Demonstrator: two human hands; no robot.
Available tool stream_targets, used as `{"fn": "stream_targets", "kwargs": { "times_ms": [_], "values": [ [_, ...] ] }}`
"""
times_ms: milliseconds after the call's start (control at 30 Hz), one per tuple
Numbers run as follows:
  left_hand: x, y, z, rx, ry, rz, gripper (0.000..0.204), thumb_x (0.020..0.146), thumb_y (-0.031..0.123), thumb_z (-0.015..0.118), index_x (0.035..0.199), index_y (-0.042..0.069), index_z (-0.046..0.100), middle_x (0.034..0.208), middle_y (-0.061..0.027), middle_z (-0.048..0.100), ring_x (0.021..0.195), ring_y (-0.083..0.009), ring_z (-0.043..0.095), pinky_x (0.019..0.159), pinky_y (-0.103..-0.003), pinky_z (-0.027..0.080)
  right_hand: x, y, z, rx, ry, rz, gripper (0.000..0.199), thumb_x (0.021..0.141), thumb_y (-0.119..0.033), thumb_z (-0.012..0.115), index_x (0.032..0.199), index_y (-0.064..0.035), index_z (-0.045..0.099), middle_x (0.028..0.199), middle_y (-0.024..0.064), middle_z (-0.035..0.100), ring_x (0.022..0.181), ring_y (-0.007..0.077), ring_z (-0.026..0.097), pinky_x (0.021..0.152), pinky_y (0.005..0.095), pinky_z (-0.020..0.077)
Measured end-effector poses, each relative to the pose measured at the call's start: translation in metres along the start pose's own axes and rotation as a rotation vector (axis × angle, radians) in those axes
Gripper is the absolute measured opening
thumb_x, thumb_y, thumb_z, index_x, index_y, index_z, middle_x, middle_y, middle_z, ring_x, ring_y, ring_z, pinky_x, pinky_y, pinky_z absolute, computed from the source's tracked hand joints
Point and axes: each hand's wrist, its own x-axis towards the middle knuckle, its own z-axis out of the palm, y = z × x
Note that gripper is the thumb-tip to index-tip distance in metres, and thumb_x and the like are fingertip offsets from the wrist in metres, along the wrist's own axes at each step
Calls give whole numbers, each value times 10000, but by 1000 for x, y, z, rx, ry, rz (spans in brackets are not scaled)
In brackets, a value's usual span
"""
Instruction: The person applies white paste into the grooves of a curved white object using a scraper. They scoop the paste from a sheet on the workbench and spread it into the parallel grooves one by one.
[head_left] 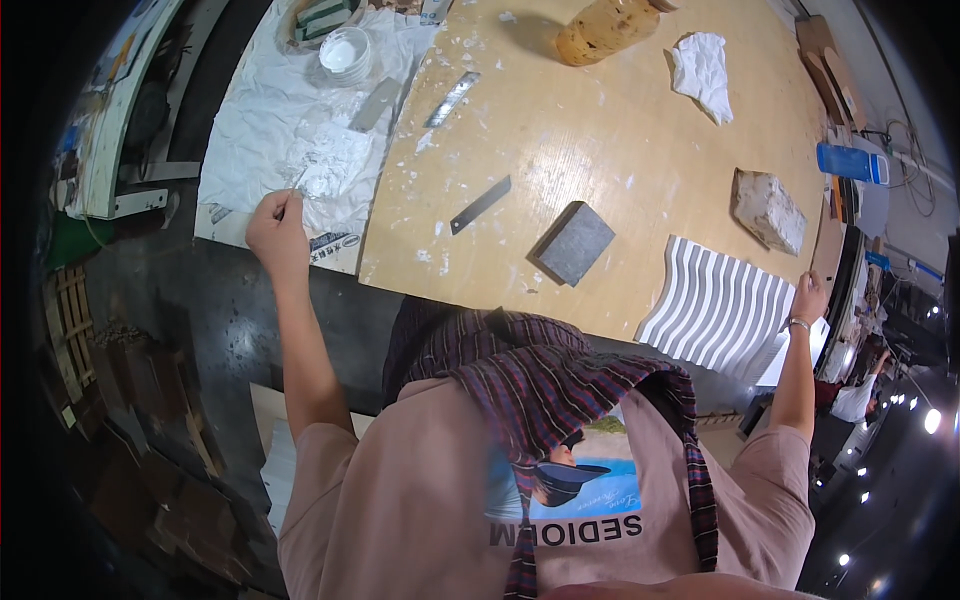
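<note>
Left hand (277, 226) pinches thin metal tool (297, 179), fingers clenched on handle, tip in white plaster pile (335, 160) on crumpled white sheet (250, 120) at table's left end. Right hand (808, 297) grips far edge of white ribbed panel (715, 305), fingers curled over it, at wooden table (600, 150) near right edge. Grey block (573, 243) and utility blade (481, 204) lie between, well apart from both hands.

Table (600, 150): ridged panel (715, 310) at near right edge, right hand (808, 297) on its right end. Block (572, 243) left of panel, blade (480, 204) left of block. Paper sheet (270, 120) over table's left end; bowl (345, 52) at its far side, left hand (276, 228) at its near edge. Rag (703, 72) far right.
</note>
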Motion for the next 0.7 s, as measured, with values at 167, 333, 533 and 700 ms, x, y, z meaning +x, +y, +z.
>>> {"fn": "stream_targets", "kwargs": {
  "times_ms": [167, 333, 533, 700],
  "values": [
    [4, -12, -3, -110, -35, -175, 120, 873, 52, 728, 902, -64, 732, 745, -1, 655, 692, -70, 550, 643, -251, 446, 0, -2, 1, -15, 1, 15, 341, 934, -380, 568, 1038, -102, 738, 954, 223, 721, 901, 452, 673, 783, 505, 510],
    [4, -14, -2, -259, 6, -253, 99, 870, 16, 698, 920, -61, 736, 769, 0, 651, 656, -57, 524, 583, -213, 379, 0, -4, 0, -13, -1, 18, 347, 935, -387, 565, 1036, -103, 736, 952, 226, 719, 898, 452, 674, 781, 503, 511],
    [1, -19, -4, -321, -5, -325, 107, 869, 30, 716, 912, -67, 733, 763, -5, 664, 706, -77, 560, 665, -248, 451, -1, -6, -1, -18, 17, -7, 347, 935, -385, 561, 1031, -100, 734, 931, 228, 717, 879, 456, 675, 770, 508, 512],
    [-1, -8, 0, -2, 35, -98, 130, 895, 61, 711, 941, -58, 730, 823, -64, 707, 742, -119, 623, 707, -288, 497, 0, -3, -1, -41, -18, -10, 346, 932, -382, 560, 1028, -96, 730, 922, 226, 716, 876, 451, 677, 765, 515, 509]
  ]
}}
